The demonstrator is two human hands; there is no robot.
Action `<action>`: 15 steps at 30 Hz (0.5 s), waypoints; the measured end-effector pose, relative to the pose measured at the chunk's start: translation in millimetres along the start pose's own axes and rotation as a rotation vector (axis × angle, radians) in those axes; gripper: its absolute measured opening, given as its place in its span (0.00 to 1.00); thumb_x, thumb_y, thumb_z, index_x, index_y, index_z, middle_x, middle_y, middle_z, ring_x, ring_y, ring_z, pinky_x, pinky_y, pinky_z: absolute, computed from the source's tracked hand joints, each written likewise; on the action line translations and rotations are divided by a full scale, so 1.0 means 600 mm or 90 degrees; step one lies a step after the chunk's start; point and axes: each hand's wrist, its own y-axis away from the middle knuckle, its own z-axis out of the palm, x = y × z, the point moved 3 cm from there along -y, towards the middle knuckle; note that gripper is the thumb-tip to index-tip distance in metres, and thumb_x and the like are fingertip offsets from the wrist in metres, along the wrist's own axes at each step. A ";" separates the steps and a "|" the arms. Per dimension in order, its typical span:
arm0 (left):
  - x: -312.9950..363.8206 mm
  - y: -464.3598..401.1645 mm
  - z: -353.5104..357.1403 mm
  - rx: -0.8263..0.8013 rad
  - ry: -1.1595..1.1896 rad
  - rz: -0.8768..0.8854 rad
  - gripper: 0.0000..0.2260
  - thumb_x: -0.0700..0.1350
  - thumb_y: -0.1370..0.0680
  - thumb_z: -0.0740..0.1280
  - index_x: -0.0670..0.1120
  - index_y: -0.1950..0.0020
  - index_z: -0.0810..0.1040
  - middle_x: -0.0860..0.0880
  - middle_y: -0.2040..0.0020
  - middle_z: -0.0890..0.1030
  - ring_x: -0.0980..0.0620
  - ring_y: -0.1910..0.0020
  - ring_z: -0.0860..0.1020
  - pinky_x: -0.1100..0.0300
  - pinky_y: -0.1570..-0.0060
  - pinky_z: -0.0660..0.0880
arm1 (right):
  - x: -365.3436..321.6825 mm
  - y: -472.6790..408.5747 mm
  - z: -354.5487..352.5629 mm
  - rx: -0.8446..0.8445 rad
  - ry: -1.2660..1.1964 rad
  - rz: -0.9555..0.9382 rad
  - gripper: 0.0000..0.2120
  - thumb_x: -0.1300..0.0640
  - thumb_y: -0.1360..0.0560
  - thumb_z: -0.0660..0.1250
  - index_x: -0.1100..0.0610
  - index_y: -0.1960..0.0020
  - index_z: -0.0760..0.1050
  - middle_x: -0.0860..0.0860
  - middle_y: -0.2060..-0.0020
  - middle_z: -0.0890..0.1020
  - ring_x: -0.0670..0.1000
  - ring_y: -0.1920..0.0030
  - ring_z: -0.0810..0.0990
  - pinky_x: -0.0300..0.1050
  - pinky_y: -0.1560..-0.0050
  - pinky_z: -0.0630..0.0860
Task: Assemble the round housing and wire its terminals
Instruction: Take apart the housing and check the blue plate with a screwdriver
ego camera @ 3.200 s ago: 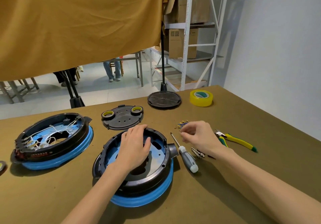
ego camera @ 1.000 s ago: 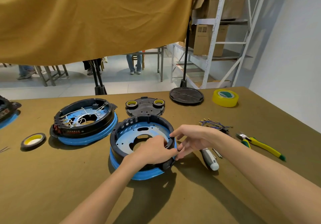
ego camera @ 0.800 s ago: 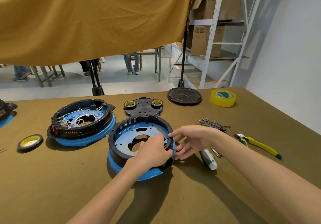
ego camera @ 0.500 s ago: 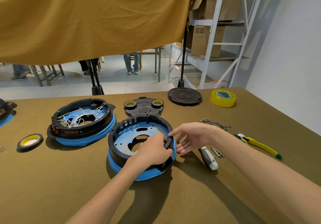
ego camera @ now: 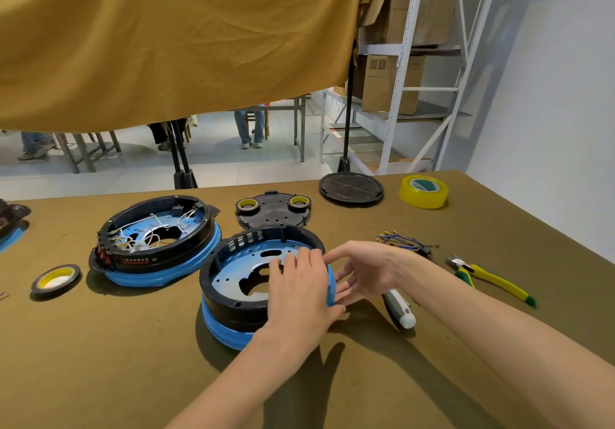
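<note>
I have one head-worn wide-angle view, looking forward and down across the olive table (ego camera: pixel 100 378) (close over it), out to shelving (ego camera: pixel 399 72) beyond.

Housing: you have the round housing (ego camera: pixel 233 282) lying flat, open side up; black ring wall, blue band beneath, blue perforated plate inside with a dark cutout.
Housing place: its right rim sits under your left hand (ego camera: pixel 299 292) fingers; your right hand (ego camera: pixel 362 272) fingers touch its outer right side.
Wires: 1 loose bundle of blue wires (ego camera: pixel 404 242) with small terminals, just beyond your right wrist, apart from your fingers.
</note>
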 end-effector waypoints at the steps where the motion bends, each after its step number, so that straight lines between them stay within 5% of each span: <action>1: 0.002 0.006 0.002 -0.004 -0.034 0.004 0.38 0.66 0.27 0.71 0.47 0.26 0.63 0.48 0.33 0.73 0.46 0.32 0.72 0.48 0.30 0.66 | 0.001 0.002 0.001 -0.010 -0.018 -0.001 0.35 0.55 0.33 0.82 0.56 0.33 0.67 0.65 0.35 0.75 0.65 0.47 0.86 0.60 0.48 0.84; 8: -0.024 0.017 -0.005 0.027 -0.047 0.008 0.36 0.58 0.25 0.73 0.49 0.23 0.60 0.50 0.29 0.73 0.48 0.30 0.70 0.50 0.26 0.61 | -0.001 0.020 0.014 -0.054 -0.105 -0.010 0.44 0.48 0.34 0.84 0.57 0.27 0.65 0.66 0.33 0.76 0.66 0.42 0.84 0.58 0.49 0.84; 15: -0.059 0.014 -0.036 0.050 0.038 0.082 0.38 0.60 0.29 0.73 0.51 0.23 0.63 0.53 0.36 0.76 0.53 0.38 0.75 0.56 0.33 0.70 | -0.002 0.042 0.018 -0.071 -0.220 -0.001 0.41 0.47 0.32 0.80 0.64 0.30 0.65 0.68 0.42 0.82 0.65 0.42 0.84 0.58 0.49 0.85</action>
